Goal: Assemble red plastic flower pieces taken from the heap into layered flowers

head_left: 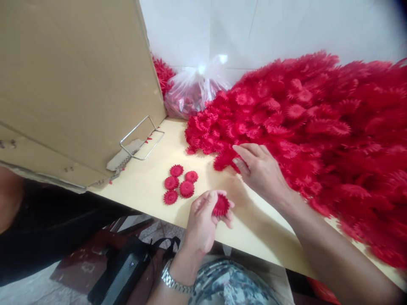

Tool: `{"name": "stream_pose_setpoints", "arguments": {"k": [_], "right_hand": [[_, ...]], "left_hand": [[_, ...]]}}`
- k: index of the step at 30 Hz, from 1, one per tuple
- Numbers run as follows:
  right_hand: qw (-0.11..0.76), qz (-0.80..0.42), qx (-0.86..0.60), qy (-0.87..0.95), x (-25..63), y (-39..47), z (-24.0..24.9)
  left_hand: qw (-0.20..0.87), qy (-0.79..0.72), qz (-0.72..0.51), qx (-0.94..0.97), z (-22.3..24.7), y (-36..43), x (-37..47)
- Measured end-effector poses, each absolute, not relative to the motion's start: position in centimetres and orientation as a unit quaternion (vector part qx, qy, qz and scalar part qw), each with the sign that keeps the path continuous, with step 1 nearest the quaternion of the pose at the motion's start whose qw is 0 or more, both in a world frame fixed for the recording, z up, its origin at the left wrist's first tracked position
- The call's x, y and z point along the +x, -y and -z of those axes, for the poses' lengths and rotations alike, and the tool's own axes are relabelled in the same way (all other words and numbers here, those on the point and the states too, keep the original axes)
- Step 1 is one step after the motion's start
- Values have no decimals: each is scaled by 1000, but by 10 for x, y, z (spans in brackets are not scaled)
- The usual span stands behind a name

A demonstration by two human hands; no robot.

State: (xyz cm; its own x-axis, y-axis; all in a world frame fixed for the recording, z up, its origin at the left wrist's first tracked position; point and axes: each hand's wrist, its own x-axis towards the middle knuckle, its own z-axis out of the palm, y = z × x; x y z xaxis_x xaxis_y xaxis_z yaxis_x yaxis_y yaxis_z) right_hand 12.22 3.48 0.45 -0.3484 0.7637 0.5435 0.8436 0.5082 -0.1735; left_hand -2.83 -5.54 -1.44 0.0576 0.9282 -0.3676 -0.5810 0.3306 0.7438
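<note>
My left hand (203,220) holds a small red plastic flower piece (221,205) between thumb and fingers, just above the near edge of the pale table (146,186). My right hand (260,169) reaches into the edge of a big heap of red plastic flowers (318,127), its fingertips on one of the pieces; whether it grips that piece I cannot tell. Several small red flower discs (179,183) lie flat in a cluster on the table, left of my left hand.
A large cardboard box (73,80) leans over the table's left side, with a wire frame (141,137) at its foot. A clear plastic bag (193,91) of red pieces sits at the back by the white wall. A black bag (124,271) lies on the floor.
</note>
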Motion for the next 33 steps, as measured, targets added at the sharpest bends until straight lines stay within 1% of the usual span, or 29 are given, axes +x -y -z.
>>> {"name": "stream_pose_setpoints", "arguments": {"k": [3, 10, 17, 19, 21, 25, 33], "right_hand": [[308, 89, -465, 825, 127, -33, 2], [342, 39, -371, 863, 125, -13, 2], [375, -7, -333, 865, 121, -4, -9], [381, -48, -326, 864, 121, -2, -11], [379, -114, -326, 859, 121, 0, -12], [344, -245, -339, 841, 117, 4, -11], [287, -357, -370, 808, 113, 5, -12]], "left_hand": [[699, -421, -542, 201, 14, 55, -30], [647, -467, -559, 227, 20, 58, -30], [615, -490, -571, 238, 18, 54, -29], [618, -488, -568, 239, 17, 52, -28], [623, -484, -563, 246, 17, 50, -27], [632, -475, -551, 268, 18, 48, -25], [634, -478, -542, 276, 17, 49, -25]]}}
